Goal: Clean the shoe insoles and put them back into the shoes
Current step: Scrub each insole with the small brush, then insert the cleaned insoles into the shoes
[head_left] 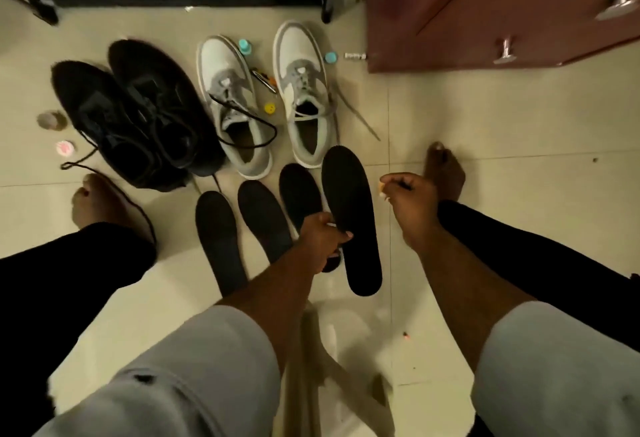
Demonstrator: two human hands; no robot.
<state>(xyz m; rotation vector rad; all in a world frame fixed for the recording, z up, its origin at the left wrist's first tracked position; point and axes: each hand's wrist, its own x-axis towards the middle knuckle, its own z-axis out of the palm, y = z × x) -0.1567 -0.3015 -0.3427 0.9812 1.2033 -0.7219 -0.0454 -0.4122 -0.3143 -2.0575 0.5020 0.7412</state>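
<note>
Left hand pinches a black insole just right of three floor insoles. Right hand, right of it, pinches a small pale object.

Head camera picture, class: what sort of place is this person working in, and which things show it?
Probably a room at home, at floor level. The floor is pale tile, a wooden cabinet with metal knobs stands at the right, and two pairs of shoes sit on the tiles.

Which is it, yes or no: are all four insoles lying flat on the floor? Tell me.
No: the left hand holds one insole lifted, while the other three insoles lie on the floor.
</note>
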